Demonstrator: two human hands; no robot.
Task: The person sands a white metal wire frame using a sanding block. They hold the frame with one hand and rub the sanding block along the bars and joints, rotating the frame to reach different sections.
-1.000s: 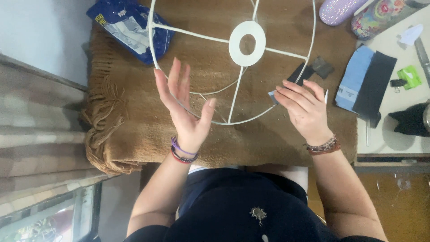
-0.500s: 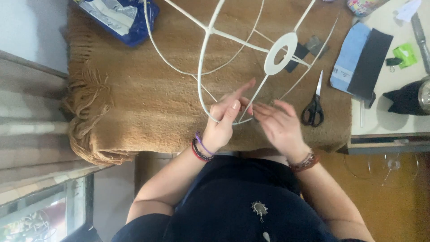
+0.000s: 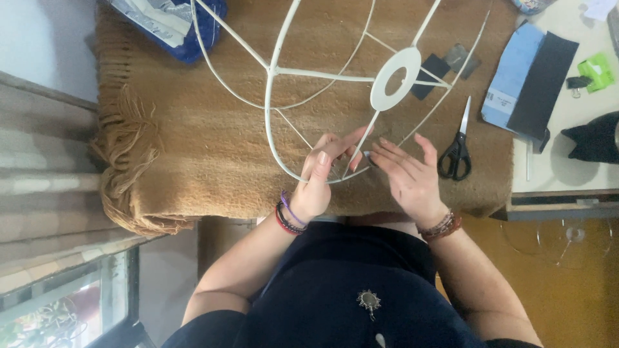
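Note:
A white wire lampshade frame [image 3: 277,71] with a flat centre ring lies tilted on a brown fringed cloth [image 3: 193,148]. My left hand [image 3: 320,177] pinches the frame's near rim between thumb and fingers. My right hand [image 3: 407,177] is close beside it, fingertips on the same stretch of rim where a spoke meets it. Something small may sit between the fingertips; I cannot make it out. Both wrists wear bracelets.
Black-handled scissors [image 3: 458,148] lie on the cloth right of my right hand. Two dark small squares [image 3: 445,63] sit past the ring. A blue packet [image 3: 174,22] lies at the far left corner. Blue and black sheets [image 3: 525,77] and a green clip [image 3: 596,71] rest on a white table.
The frame has tipped from flat to tilted and shifted left. My left hand, open and raised a second ago, now grips the near rim, and my right hand has joined it.

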